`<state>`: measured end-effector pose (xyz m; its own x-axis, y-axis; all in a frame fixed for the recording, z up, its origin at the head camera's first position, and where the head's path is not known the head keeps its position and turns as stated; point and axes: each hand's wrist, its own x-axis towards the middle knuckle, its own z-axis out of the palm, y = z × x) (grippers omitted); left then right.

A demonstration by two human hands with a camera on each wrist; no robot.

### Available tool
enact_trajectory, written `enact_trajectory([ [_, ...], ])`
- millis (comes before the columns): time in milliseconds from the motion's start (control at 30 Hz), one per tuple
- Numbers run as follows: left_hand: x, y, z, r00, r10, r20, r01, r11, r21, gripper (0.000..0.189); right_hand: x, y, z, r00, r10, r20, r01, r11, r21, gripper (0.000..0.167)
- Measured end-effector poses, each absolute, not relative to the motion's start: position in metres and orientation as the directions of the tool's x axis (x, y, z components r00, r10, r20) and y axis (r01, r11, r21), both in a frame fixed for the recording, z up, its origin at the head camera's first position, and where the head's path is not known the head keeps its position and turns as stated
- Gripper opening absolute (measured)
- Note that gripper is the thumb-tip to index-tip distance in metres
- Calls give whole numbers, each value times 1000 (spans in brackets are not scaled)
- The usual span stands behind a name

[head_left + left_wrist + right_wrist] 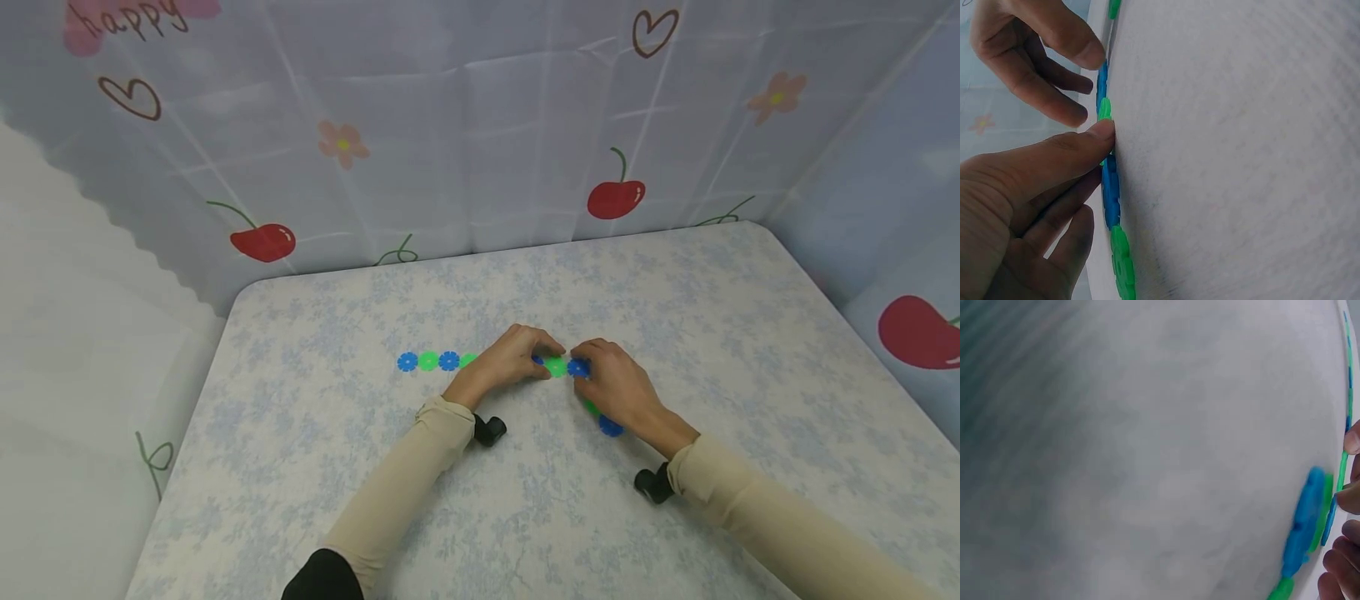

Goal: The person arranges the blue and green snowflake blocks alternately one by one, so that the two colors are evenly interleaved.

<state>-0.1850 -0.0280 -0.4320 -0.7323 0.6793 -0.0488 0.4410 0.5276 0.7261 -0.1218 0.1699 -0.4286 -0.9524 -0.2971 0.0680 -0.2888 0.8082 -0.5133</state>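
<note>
Flat, notched snowflake-shaped building discs, blue and green by turns, form a row across the table. My left hand point(510, 358) pinches a green disc point(1105, 107) of that row between thumb and fingers. From the right, my right hand point(621, 383) pinches the neighbouring blue disc point(578, 368), which meets the green one edge to edge in the left wrist view. The row's left end, with a blue disc point(407, 362) outermost, sticks out past the left hand; its middle is hidden under that hand. Another blue disc point(611, 426) and a green disc point(1321, 515) show by the right hand.
The table point(300, 433) has a pale blue floral cover. A curtain point(465, 125) printed with cherries and hearts stands along its far edge. Black wrist cameras point(490, 431) hang beneath both sleeves, close over the table.
</note>
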Motion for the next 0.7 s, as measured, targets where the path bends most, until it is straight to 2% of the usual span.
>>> enact_trajectory([
  [167, -185, -28, -431, -735, 676, -52, 438, 533, 724, 40, -116, 176, -428, -946, -303, 114, -318, 800, -509, 37],
  [700, -185, -28, -431, -735, 677, -49, 456, 546, 702, 40, -77, 195, -427, -956, -281, 77, -277, 791, -546, 36],
])
